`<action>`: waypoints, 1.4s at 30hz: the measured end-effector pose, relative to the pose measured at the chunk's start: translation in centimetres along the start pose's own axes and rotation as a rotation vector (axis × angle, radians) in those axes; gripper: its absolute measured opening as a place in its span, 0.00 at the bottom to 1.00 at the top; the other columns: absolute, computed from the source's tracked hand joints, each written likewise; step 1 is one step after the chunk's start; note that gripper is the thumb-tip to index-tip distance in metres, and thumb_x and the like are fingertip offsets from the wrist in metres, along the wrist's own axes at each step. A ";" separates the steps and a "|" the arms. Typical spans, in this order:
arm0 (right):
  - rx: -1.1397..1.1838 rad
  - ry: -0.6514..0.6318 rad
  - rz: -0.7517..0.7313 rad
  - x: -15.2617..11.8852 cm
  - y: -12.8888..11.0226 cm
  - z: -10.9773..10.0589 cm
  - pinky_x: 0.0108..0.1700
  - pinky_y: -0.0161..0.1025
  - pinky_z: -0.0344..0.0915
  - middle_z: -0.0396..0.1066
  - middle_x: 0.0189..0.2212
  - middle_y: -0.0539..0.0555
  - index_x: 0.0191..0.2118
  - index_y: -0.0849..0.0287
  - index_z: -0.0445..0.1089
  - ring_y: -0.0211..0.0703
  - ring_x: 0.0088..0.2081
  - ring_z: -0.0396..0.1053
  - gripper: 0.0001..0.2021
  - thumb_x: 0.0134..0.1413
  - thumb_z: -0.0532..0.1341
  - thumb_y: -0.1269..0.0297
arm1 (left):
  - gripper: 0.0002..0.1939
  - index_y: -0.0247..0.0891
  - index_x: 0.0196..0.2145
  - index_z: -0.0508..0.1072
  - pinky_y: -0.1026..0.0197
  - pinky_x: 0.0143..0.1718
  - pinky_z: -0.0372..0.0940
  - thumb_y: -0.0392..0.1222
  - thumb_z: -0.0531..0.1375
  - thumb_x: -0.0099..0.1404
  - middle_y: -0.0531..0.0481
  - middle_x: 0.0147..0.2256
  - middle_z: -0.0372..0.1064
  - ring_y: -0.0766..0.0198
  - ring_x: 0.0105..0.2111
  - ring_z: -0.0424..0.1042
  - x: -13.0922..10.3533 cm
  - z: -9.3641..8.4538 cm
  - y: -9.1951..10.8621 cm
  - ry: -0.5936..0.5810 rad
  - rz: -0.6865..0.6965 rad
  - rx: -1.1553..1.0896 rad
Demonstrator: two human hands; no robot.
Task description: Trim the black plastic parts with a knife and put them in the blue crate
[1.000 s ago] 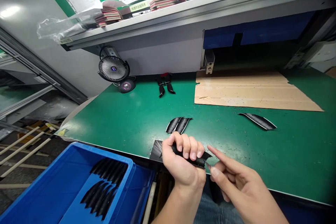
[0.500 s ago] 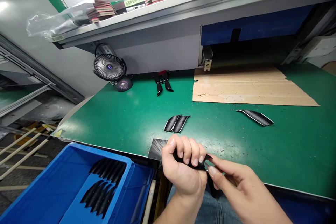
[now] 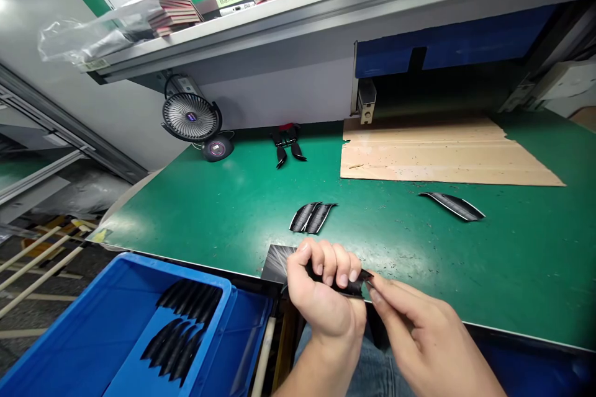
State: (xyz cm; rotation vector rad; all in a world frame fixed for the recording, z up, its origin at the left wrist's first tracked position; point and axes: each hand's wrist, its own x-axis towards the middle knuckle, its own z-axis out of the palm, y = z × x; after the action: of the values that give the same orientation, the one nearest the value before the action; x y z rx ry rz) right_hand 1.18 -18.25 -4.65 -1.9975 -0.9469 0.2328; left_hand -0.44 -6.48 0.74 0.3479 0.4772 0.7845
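My left hand is wrapped round a curved black plastic piece at the table's front edge, its palm turned up and its fingers over the part. Most of that piece is hidden inside the fist. At its right-hand end my right hand is closed, thumb and forefinger pinched at the tip. What lies between those fingers, if anything beyond the tip, is too small to make out. Just beyond the fist, two similar black curved pieces lie side by side. Another black curved piece lies farther right.
A blue bin at lower left holds rows of black pieces. On the green table are a cardboard sheet, a black part with two blades and a fan. Above runs a shelf.
My right thumb and forefinger have closed nearer together at the tip of the black piece, and the hand sits slightly lower. My left hand keeps its grip. The view has shifted slightly.
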 end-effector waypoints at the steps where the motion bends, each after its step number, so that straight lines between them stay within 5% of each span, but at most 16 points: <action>1: -0.094 0.027 -0.047 -0.2 0.2 0.0 0.26 0.33 0.65 0.70 0.28 0.51 0.49 0.55 0.69 0.41 0.25 0.69 0.15 0.65 0.49 0.64 | 0.17 0.39 0.15 0.49 0.65 0.15 0.44 0.41 0.51 0.57 0.58 0.14 0.36 0.71 0.13 0.40 0.1 0.0 0.0 0.014 -0.008 -0.006; 6: -0.445 0.336 -0.299 -0.9 0.6 0.5 0.30 0.36 0.63 0.73 0.34 0.53 0.58 0.56 0.62 0.43 0.28 0.71 0.21 0.59 0.57 0.70 | 0.16 0.39 0.15 0.50 0.66 0.15 0.46 0.41 0.52 0.56 0.59 0.14 0.37 0.71 0.14 0.41 0.8 -0.1 0.3 0.088 -0.040 -0.025; 9: -0.174 0.486 -0.127 -0.6 0.1 1.0 0.31 0.35 0.64 0.72 0.31 0.52 0.54 0.54 0.65 0.39 0.24 0.67 0.19 0.57 0.62 0.66 | 0.16 0.39 0.16 0.51 0.65 0.16 0.47 0.40 0.51 0.57 0.58 0.14 0.38 0.70 0.14 0.43 0.7 -0.2 0.1 0.060 -0.035 -0.015; 12: 0.237 0.366 0.239 0.5 -0.8 1.0 0.19 0.32 0.59 0.69 0.24 0.49 0.42 0.57 0.70 0.35 0.17 0.59 0.14 0.55 0.63 0.54 | 0.16 0.39 0.16 0.51 0.65 0.16 0.48 0.41 0.51 0.58 0.58 0.13 0.39 0.70 0.13 0.44 0.2 -0.4 -0.4 -0.066 -0.047 0.007; 15: 0.465 0.141 0.391 1.4 -1.2 0.3 0.23 0.31 0.60 0.68 0.21 0.48 0.31 0.58 0.71 0.38 0.23 0.63 0.17 0.55 0.60 0.48 | 0.15 0.39 0.16 0.52 0.64 0.16 0.50 0.42 0.52 0.57 0.58 0.13 0.40 0.70 0.13 0.46 -0.1 -0.4 -0.5 -0.204 -0.074 0.017; 18: 0.407 0.062 0.388 0.7 -0.4 -0.8 0.27 0.30 0.64 0.70 0.23 0.49 0.29 0.58 0.72 0.40 0.26 0.67 0.17 0.55 0.59 0.48 | 0.16 0.38 0.17 0.52 0.67 0.16 0.51 0.40 0.53 0.58 0.59 0.14 0.40 0.72 0.13 0.47 0.9 -0.3 0.4 -0.125 -0.124 -0.068; 22: 0.234 0.092 0.356 -1.2 1.1 -1.3 0.22 0.29 0.61 0.69 0.22 0.49 0.28 0.56 0.70 0.39 0.23 0.65 0.17 0.56 0.58 0.47 | 0.15 0.38 0.18 0.49 0.72 0.19 0.54 0.37 0.53 0.56 0.60 0.15 0.41 0.76 0.14 0.49 3.4 -0.4 2.1 0.051 -0.223 -0.224; 27: 0.227 0.233 0.362 -0.8 0.2 -0.9 0.19 0.31 0.56 0.63 0.18 0.49 0.20 0.57 0.64 0.37 0.20 0.60 0.23 0.58 0.55 0.45 | 0.15 0.38 0.19 0.49 0.73 0.19 0.54 0.36 0.53 0.56 0.60 0.15 0.42 0.77 0.14 0.51 3.8 -0.5 2.0 0.083 -0.374 -0.303; 31: 0.242 0.318 0.221 1.0 -1.0 -0.7 0.19 0.28 0.60 0.68 0.22 0.47 0.32 0.55 0.72 0.36 0.20 0.63 0.13 0.53 0.63 0.50 | 0.15 0.38 0.19 0.50 0.74 0.19 0.54 0.37 0.54 0.58 0.61 0.15 0.42 0.77 0.14 0.51 3.1 -0.2 1.0 0.059 -0.455 -0.366; 34: 0.205 0.337 0.163 1.8 -0.6 -0.5 0.23 0.28 0.64 0.72 0.26 0.47 0.38 0.54 0.73 0.37 0.22 0.67 0.11 0.55 0.62 0.54 | 0.15 0.37 0.20 0.53 0.71 0.20 0.56 0.40 0.54 0.60 0.60 0.15 0.45 0.75 0.15 0.53 3.3 -0.1 -0.2 -0.035 -0.456 -0.230; 36: 0.059 0.351 0.189 2.3 0.9 -0.7 0.23 0.30 0.62 0.71 0.24 0.47 0.36 0.54 0.74 0.36 0.21 0.65 0.12 0.57 0.60 0.52 | 0.14 0.36 0.24 0.61 0.66 0.28 0.63 0.47 0.56 0.62 0.56 0.19 0.55 0.70 0.21 0.62 3.8 -0.3 -1.4 -0.092 -0.407 -0.014; 38: -0.145 0.371 0.302 3.0 3.3 -1.5 0.25 0.32 0.62 0.71 0.24 0.48 0.35 0.53 0.74 0.38 0.22 0.65 0.14 0.58 0.57 0.49 | 0.16 0.37 0.33 0.66 0.61 0.40 0.65 0.53 0.59 0.61 0.49 0.30 0.64 0.63 0.34 0.68 4.5 -0.9 -2.7 -0.112 -0.352 0.260; 42: -0.436 0.394 0.537 4.5 9.0 -4.3 0.27 0.39 0.60 0.72 0.24 0.55 0.32 0.55 0.72 0.49 0.27 0.69 0.17 0.60 0.53 0.50 | 0.21 0.41 0.47 0.63 0.58 0.53 0.56 0.49 0.63 0.59 0.47 0.41 0.61 0.61 0.48 0.63 5.4 -2.4 -4.5 -0.107 -0.287 0.666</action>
State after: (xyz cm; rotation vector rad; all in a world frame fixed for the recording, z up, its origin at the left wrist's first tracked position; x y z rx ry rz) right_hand 11.16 -20.69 -8.33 -2.5513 -0.2033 -0.0885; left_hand 4.31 -5.15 -4.87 0.9126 0.6655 0.3063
